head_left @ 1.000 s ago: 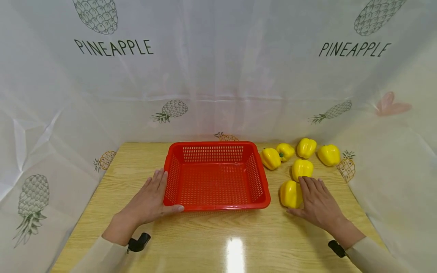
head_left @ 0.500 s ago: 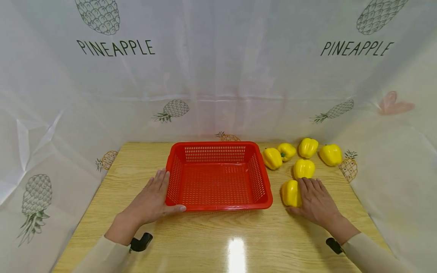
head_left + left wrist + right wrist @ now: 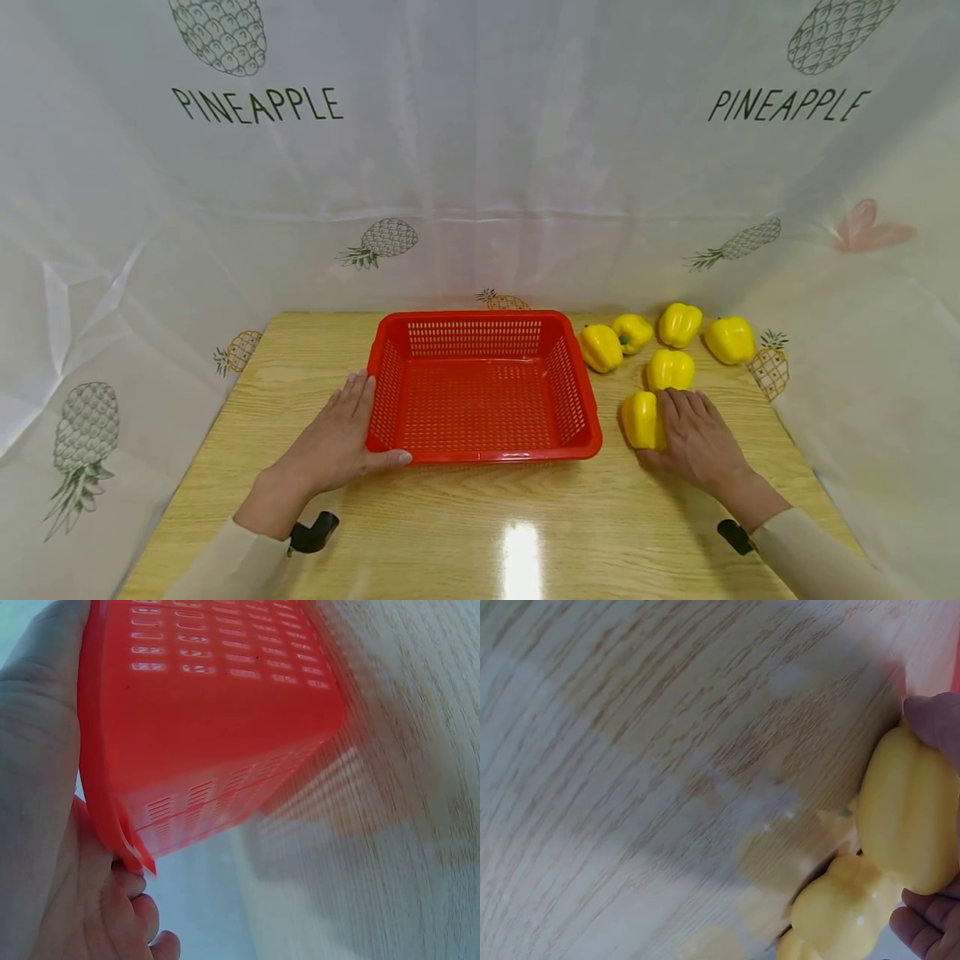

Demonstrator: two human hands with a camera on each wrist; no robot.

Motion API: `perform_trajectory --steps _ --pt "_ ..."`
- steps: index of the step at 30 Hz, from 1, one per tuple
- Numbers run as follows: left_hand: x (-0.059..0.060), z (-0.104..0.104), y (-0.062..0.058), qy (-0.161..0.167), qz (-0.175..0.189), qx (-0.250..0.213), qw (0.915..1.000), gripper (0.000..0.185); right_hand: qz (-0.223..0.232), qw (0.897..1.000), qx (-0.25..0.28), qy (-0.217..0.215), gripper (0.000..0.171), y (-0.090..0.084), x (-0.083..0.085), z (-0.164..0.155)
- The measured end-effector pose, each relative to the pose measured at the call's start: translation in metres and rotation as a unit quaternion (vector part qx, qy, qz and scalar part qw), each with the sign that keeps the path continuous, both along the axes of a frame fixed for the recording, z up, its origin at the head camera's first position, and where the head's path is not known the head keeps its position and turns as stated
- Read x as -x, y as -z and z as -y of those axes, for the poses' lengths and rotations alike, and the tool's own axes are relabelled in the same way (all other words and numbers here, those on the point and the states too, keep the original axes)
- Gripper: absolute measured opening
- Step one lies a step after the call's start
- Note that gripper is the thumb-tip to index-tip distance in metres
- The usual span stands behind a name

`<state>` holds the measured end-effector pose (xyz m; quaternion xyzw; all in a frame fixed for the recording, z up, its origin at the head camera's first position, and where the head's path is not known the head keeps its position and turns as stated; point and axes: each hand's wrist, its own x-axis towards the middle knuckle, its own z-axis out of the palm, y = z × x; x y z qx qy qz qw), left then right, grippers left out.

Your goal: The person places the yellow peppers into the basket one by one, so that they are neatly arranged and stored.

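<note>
A red perforated plastic basket [image 3: 480,457] sits in the middle of the wooden table. My left hand [image 3: 330,446] rests against its near left corner, fingers straight along the left side and thumb on the front rim. In the left wrist view, that thumb lies along the red basket [image 3: 202,727]. My right hand [image 3: 701,442] holds a yellow bell pepper [image 3: 642,421] low at the table, right of the basket. Seen from the right wrist, thumb and fingers take the bell pepper [image 3: 907,810] at opposite ends. Another bell pepper [image 3: 671,369] lies just behind it.
Several more yellow bell peppers lie at the back right, one bell pepper [image 3: 601,347] close beside the basket. White sheeting [image 3: 480,167] printed with pineapples stands behind and at both sides of the wooden table [image 3: 435,533].
My right thumb and fingers have closed in around the bell pepper, which has turned or shifted slightly. The left hand stays at the basket. The head view has shifted a little.
</note>
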<state>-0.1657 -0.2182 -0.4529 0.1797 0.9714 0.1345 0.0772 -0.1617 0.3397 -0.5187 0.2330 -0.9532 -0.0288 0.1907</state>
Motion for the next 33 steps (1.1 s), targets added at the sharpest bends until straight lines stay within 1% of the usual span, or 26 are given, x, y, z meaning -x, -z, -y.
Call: perform_trajectory --steps 6,10,14,18,22,25,28,33 --pt "-0.001 -0.001 0.001 0.000 -0.003 0.000 1.0000 0.138 -0.012 1.000 0.014 -0.008 0.101 0.002 0.005 0.000" --pt "-0.002 -0.001 0.001 0.000 -0.005 -0.003 1.0000 0.139 -0.024 0.999 0.022 -0.011 0.091 0.001 0.010 -0.002" --pt "-0.002 -0.001 0.001 -0.003 -0.005 -0.003 1.0000 0.141 -0.035 0.999 0.022 -0.015 0.097 -0.004 0.016 -0.003" --pt "-0.003 -0.002 0.001 -0.005 -0.007 -0.002 1.0000 0.142 -0.032 0.999 0.013 -0.010 0.095 -0.009 0.020 -0.003" --pt "-0.004 -0.002 0.001 -0.006 -0.005 -0.005 1.0000 0.141 -0.033 0.999 -0.003 0.003 0.107 -0.013 0.023 0.000" --pt "-0.004 -0.002 0.000 -0.006 -0.003 -0.008 0.9999 0.140 -0.038 0.999 -0.008 0.007 0.110 -0.015 0.025 0.002" --pt "-0.005 -0.002 -0.001 -0.007 0.000 -0.010 0.9999 0.139 -0.046 0.999 -0.002 0.002 0.107 -0.018 0.029 0.003" --pt "-0.005 -0.002 -0.002 -0.008 0.003 -0.013 0.9999 0.138 -0.061 0.998 0.017 -0.019 0.097 -0.025 0.036 0.004"
